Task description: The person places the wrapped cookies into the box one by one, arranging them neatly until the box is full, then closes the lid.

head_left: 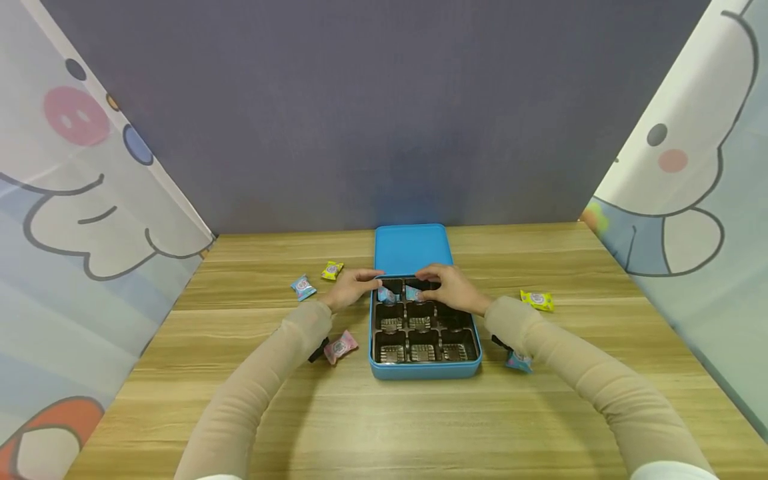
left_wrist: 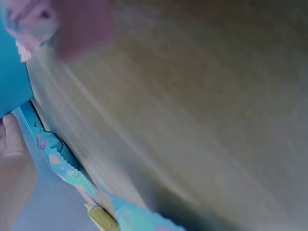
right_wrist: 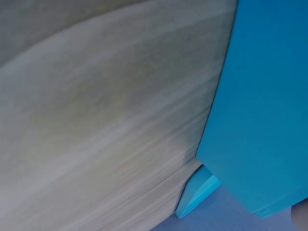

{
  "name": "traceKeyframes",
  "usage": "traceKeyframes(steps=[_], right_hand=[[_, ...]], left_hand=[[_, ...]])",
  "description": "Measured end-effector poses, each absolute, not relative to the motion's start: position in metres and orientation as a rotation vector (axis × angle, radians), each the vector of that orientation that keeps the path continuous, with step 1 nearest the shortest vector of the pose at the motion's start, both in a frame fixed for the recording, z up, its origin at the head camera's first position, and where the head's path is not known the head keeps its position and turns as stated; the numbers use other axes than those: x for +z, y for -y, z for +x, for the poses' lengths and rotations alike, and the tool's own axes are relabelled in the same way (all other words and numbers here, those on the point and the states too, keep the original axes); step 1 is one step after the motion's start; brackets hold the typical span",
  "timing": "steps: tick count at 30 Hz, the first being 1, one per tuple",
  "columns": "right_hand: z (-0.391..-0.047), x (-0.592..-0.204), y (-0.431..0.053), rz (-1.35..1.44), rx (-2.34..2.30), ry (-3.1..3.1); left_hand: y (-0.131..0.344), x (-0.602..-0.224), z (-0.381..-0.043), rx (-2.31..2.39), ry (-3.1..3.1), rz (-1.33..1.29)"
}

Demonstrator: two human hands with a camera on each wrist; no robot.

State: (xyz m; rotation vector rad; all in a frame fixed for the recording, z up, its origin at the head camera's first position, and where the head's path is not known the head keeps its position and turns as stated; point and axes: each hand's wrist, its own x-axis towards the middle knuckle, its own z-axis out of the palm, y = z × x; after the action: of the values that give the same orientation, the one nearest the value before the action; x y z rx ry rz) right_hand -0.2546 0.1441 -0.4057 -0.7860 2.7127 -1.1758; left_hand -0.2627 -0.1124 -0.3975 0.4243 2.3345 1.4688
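An open blue tin [head_left: 426, 371] holds a dark brown divided tray [head_left: 405, 325]. Blue wrapped candies lie in its back-left compartment [head_left: 388, 295] and back-middle compartment [head_left: 413, 293]. My left hand [head_left: 351, 288] is at the tin's back-left corner, thumb and index finger by the rim next to the first candy. In the left wrist view, fingers of the left hand [left_wrist: 14, 159] extend along the tin's blue side. My right hand [head_left: 453, 288] reaches over the back-right compartment, its thumb touching the second candy and its index finger by the back rim, with a gap between them.
The blue lid [head_left: 413, 248] lies behind the tin. Left of it are a blue candy [head_left: 303, 287], a yellow candy [head_left: 333, 270] and a pink candy [head_left: 341, 347]. A yellow candy [head_left: 537, 300] and a blue candy [head_left: 519, 361] lie near the right forearm.
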Motion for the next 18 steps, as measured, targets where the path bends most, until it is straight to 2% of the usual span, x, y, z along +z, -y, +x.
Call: traceKeyframes(steps=[7,18], right_hand=[[-0.254,-0.407,-0.145,-0.8,-1.181,-2.714],[-0.253,-0.405,-0.146,-0.784,-1.228,-2.683]], left_hand=[[0.117,-0.422,-0.278,1.492,-2.347,0.401],[0.117,-0.424,-0.278,1.493,-2.361,0.427]])
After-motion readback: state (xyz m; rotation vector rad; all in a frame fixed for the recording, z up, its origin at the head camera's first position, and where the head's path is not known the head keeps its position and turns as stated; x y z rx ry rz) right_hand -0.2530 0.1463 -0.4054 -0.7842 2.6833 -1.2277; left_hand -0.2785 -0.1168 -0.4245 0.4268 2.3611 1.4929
